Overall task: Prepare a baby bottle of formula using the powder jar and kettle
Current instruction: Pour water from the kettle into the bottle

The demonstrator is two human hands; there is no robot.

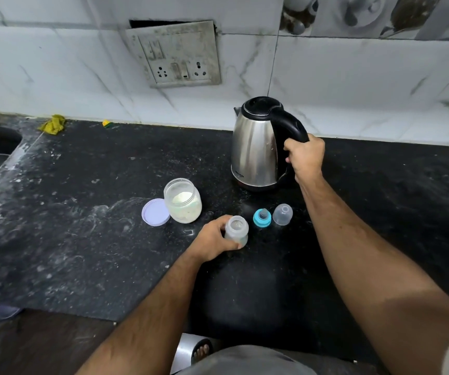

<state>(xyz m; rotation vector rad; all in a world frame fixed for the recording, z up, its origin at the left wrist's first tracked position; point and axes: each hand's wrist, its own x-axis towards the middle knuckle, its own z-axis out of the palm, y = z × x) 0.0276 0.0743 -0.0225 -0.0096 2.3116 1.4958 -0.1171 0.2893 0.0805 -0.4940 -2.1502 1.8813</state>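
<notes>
Baby bottle (236,230), open-topped, stands just below the middle of the frame on the black counter (69,226), and the left hand (212,240) grasps it from the left side, fingers wrapped around its body. Up and to the right, the right hand (305,155) is clenched around the black handle of the steel kettle (254,147), which looks to be resting on the counter with its lid down. Between the two hands lie the blue teat ring (262,217) and, just beside it, the clear cap (283,214). Left of the bottle stands the powder jar (182,200), open, with its lilac lid (155,212) touching its left side. The step in hand seems to be adding water. Next, the kettle must be lifted, carried down-left and tipped so its spout meets the narrow bottle mouth while the left hand steadies the bottle.
</notes>
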